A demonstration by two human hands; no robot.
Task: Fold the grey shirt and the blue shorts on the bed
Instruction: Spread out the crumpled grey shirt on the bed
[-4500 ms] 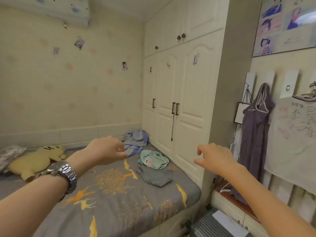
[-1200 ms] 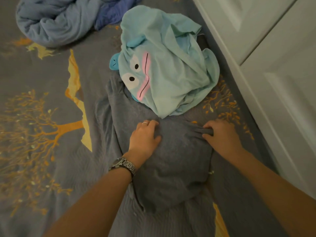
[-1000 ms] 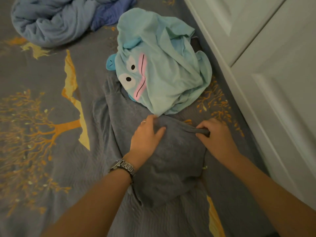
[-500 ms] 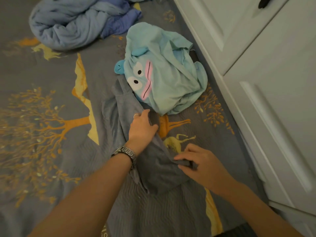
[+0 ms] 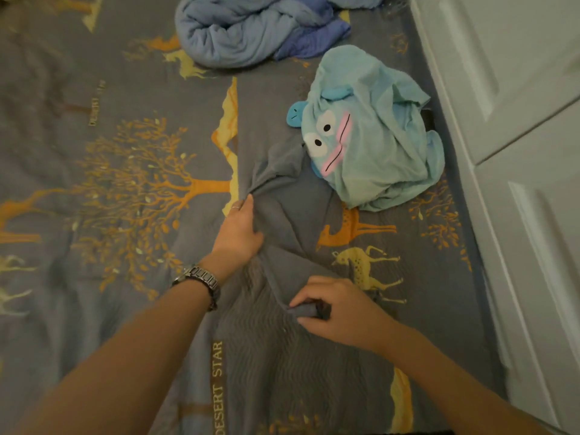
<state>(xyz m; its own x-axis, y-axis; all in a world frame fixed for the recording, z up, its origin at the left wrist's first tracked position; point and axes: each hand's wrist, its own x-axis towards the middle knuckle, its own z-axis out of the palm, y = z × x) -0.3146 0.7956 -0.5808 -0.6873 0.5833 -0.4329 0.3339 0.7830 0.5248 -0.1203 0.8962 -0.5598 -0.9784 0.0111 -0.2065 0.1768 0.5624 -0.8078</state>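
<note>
The grey shirt [image 5: 292, 211] lies crumpled in a long strip on the bed, its far end tucked under the light blue shorts [image 5: 373, 142] with a cartoon face. My left hand [image 5: 240, 230], with a watch on the wrist, grips a bunch of the shirt's left side. My right hand [image 5: 337, 309] is closed on the shirt's near end, close to me. The shorts sit in a heap near the wardrobe, apart from both hands.
The bed [image 5: 110, 183] has a grey cover with orange trees and deer. A rumpled blue blanket [image 5: 251, 29] lies at the far end. White wardrobe doors [image 5: 518, 152] run along the bed's right side.
Both hands have dragged the grey shirt toward me and to the left, stretching it out from under the shorts. A deer print on the cover is now uncovered.
</note>
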